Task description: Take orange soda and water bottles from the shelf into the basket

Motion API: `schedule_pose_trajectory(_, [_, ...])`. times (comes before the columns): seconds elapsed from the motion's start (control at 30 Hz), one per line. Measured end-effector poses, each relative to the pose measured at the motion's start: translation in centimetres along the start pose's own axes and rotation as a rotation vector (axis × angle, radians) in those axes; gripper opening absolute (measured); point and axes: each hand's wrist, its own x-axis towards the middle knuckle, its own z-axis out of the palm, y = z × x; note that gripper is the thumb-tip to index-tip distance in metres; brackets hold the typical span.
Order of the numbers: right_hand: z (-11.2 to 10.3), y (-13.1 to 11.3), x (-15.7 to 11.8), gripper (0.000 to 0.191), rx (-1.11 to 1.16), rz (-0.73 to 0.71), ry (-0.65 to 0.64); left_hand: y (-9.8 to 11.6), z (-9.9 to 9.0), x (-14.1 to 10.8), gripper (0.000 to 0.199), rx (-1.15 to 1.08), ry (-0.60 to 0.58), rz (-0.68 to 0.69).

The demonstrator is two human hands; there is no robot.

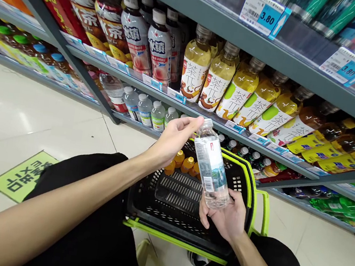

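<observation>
A clear plastic water bottle (212, 164) with a landscape label and barcode is held tilted above the shopping basket. My left hand (177, 137) has its fingers closed at the bottle's cap end. Under the bottle's base, my right hand (227, 212) supports it, its fingers partly hidden behind the bottle. Below stands the black shopping basket (179, 190) with lime-green rim and handles, between my knees. Several bottles with orange caps (187, 164) are at the basket's far side.
Shelves of drinks stand ahead: yellow tea bottles (217, 81), white-capped bottles (160, 49) and yellow-capped bottles (106, 13). Small water bottles (144, 110) line the lower shelf. The grey shelf edge (214, 15) runs across above my hands. A green floor sign (22, 175) lies at left.
</observation>
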Motion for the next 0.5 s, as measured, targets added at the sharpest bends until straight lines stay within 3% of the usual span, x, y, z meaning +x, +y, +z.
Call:
schedule_pose_trajectory(0.17, [-0.2,-0.3,-0.1,0.044,-0.313,-0.246,0.125,0.6,-0.2,0.2,0.063,-0.127,-0.069,-0.038])
schedule_pose_trajectory(0.3, [-0.7,-0.4,0.0,0.055,-0.410,-0.371,0.233,1.1,-0.6,0.3,0.071,-0.168,-0.066,-0.055])
schedule_pose_trajectory(0.4, [-0.6,-0.8,0.1,0.047,-0.371,-0.350,0.255,1.4,-0.7,0.3,0.075,-0.164,-0.100,-0.041])
schedule_pose_trajectory(0.5, [-0.2,-1.2,0.0,0.048,-0.242,-0.225,0.229,1.5,-0.4,0.1,0.077,-0.163,-0.150,-0.034])
